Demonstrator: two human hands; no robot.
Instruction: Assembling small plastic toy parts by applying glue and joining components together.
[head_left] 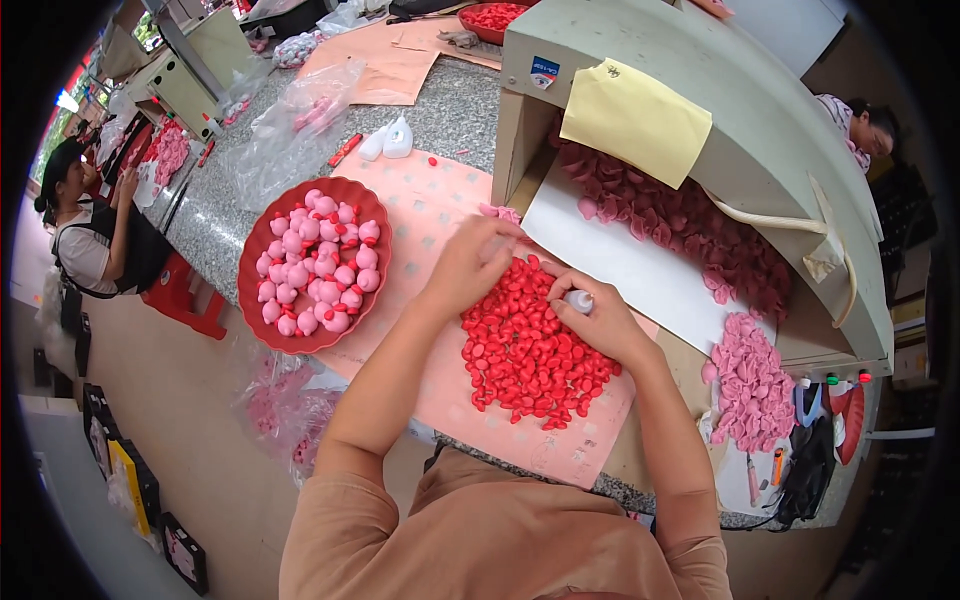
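My right hand (605, 325) is closed around a small white squeeze bottle (578, 300) with a narrow tip, above the right edge of a heap of small glossy red pieces (535, 355). My left hand (467, 265) is at the heap's far left edge. Its fingers are drawn together at a soft pink piece (500, 213) that shows just past the fingertips; the exact grip is partly hidden. To the left, a red scalloped bowl (253, 318) holds many round pink figures with red parts (318, 265).
Ahead on the right stands a grey-green machine housing (690, 60) with pink ruffled pieces (690, 240) inside. More pink pieces (752, 385) lie at its right. White bottles (398, 138) and a plastic bag (290, 120) lie beyond the bowl. A co-worker (95, 225) sits far left.
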